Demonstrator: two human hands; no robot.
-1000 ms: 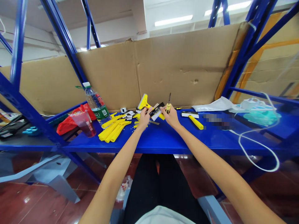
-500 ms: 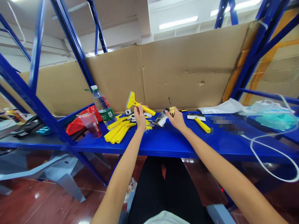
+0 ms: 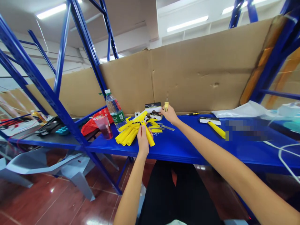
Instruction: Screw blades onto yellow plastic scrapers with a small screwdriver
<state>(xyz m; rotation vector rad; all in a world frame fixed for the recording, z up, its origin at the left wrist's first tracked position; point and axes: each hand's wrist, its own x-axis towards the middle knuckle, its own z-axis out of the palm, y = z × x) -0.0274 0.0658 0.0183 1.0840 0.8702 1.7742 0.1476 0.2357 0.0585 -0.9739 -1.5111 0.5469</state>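
Observation:
My left hand (image 3: 143, 139) is closed around the handle of a yellow scraper (image 3: 149, 135), its wide head tilted up and to the left. In my right hand (image 3: 170, 115) is a screwdriver (image 3: 166, 107) with a pale yellow handle, its shaft pointing up and blurred. The fingertips of that hand meet the edge of a black-and-white box (image 3: 153, 107). Left of my left hand lies a pile of yellow scraper handles (image 3: 126, 136). Small yellow pieces (image 3: 155, 127) and a thin metal blade (image 3: 168, 127) rest on the blue table between my hands.
A water bottle (image 3: 114, 109), a cup of red drink (image 3: 103, 126) and a red bag (image 3: 87, 126) stand left. To the right lie another yellow scraper (image 3: 217, 129), a flat black-and-white pack (image 3: 206, 120) and a white cable (image 3: 282, 156). Cardboard (image 3: 192, 78) walls the back.
My left hand has lowered the scraper toward the table, its handle now pointing down. My right hand has shifted left with the screwdriver, and the box by it now stands upright. The view has turned left.

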